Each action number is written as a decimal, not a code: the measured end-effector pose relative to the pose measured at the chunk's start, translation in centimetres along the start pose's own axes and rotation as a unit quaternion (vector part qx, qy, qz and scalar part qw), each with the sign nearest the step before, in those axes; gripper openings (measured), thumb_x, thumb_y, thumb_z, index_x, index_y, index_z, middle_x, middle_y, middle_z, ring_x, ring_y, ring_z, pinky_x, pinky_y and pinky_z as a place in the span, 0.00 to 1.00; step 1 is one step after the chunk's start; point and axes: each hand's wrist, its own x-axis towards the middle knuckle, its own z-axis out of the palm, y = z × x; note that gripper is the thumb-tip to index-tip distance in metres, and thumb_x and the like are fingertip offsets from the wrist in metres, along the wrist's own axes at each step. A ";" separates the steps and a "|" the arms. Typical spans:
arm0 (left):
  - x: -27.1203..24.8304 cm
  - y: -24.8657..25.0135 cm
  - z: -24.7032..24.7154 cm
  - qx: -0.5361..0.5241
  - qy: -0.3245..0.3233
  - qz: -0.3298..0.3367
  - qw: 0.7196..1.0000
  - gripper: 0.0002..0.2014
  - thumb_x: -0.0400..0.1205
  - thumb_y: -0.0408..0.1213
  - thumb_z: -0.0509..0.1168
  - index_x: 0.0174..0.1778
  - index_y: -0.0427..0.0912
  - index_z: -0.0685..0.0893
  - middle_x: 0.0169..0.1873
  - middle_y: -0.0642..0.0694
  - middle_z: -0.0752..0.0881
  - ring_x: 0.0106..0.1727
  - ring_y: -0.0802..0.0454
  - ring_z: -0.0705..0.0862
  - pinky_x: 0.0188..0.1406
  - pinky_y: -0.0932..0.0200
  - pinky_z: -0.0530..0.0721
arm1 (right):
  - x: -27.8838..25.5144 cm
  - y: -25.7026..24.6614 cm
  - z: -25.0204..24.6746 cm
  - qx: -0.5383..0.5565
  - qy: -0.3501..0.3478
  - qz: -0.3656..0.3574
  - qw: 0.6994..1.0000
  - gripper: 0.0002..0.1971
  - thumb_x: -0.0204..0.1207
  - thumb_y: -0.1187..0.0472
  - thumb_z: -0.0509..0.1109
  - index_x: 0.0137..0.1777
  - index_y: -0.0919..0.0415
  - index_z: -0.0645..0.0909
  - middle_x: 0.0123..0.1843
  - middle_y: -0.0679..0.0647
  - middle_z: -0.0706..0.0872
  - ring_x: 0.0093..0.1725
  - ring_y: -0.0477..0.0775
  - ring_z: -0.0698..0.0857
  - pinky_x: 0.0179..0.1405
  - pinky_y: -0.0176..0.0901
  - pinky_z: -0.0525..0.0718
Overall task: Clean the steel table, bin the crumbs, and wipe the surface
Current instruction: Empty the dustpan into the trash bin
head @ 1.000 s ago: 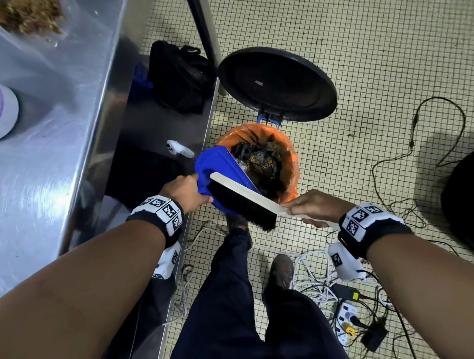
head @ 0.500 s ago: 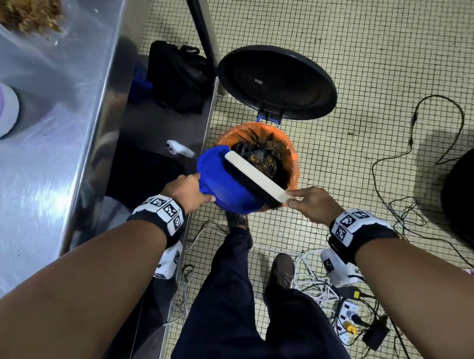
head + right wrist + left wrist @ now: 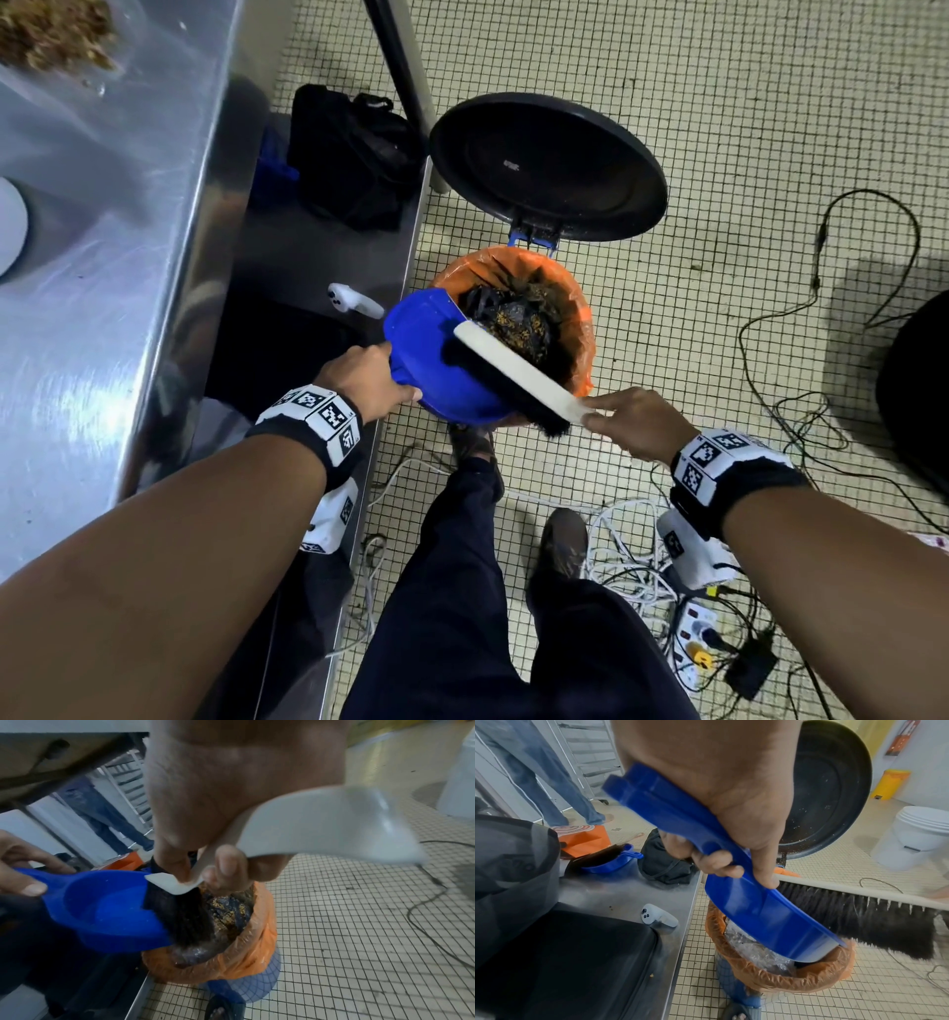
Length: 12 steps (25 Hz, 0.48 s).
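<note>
Dark trousers and two shoes stand on the pale tiled floor (image 3: 719,128), with a tangle of white and black cables (image 3: 631,560) and a power strip (image 3: 693,632) just beside the right foot. Above them both forearms reach forward, each wrist wearing a black band with printed markers.

The left hand (image 3: 367,380) has its fingers (image 3: 713,862) curled round the handle of a blue dustpan (image 3: 436,370), holding it tilted with its mouth down over the bin (image 3: 580,318). The right hand (image 3: 637,421) holds the white handle of a brush (image 3: 518,375), fingers (image 3: 228,866) wrapped round it; the black bristles lie inside the pan, at its open edge. The pan's lip sits just above the bin's rim, and I cannot tell whether they touch.

The bin stands on the floor beside the lower shelf (image 3: 328,257) of the steel surface (image 3: 102,257). It is lined with an orange bag and holds dark rubbish flecked with brown crumbs (image 3: 518,318). Its round black lid (image 3: 547,164) is tipped up behind it.

On the lower shelf lie a white controller (image 3: 354,303), near the shelf's bin-side edge, and farther back a black bag (image 3: 354,154). At the far corner of the steel surface sits a heap of brown crumbs (image 3: 51,31); a white round object (image 3: 10,226) shows at its left edge.
</note>
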 end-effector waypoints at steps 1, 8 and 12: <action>0.0 -0.1 0.1 0.001 0.000 -0.001 1.000 0.25 0.73 0.58 0.73 0.63 0.51 0.79 0.48 0.48 0.87 0.48 0.44 0.86 0.50 0.49 0.86 | 0.0 0.2 0.0 0.005 0.015 0.009 1.000 0.16 0.77 0.49 0.70 0.65 0.44 0.84 0.15 0.41 0.77 0.13 0.40 0.71 0.21 0.31 0.73; 0.3 0.2 -0.3 0.007 0.010 -0.007 1.000 0.27 0.73 0.58 0.73 0.64 0.52 0.79 0.53 0.46 0.87 0.53 0.42 0.86 0.51 0.50 0.85 | 0.1 -1.1 1.0 0.006 -0.051 -0.062 0.997 0.17 0.76 0.49 0.72 0.64 0.49 0.85 0.24 0.37 0.84 0.16 0.39 0.75 0.27 0.26 0.73; 0.3 0.3 -0.2 0.003 0.005 -0.013 1.000 0.26 0.73 0.57 0.74 0.63 0.50 0.79 0.53 0.45 0.86 0.52 0.41 0.86 0.50 0.51 0.84 | 0.0 -0.3 0.6 0.016 0.001 -0.001 1.000 0.17 0.77 0.51 0.71 0.65 0.50 0.84 0.12 0.33 0.74 0.12 0.38 0.72 0.20 0.26 0.70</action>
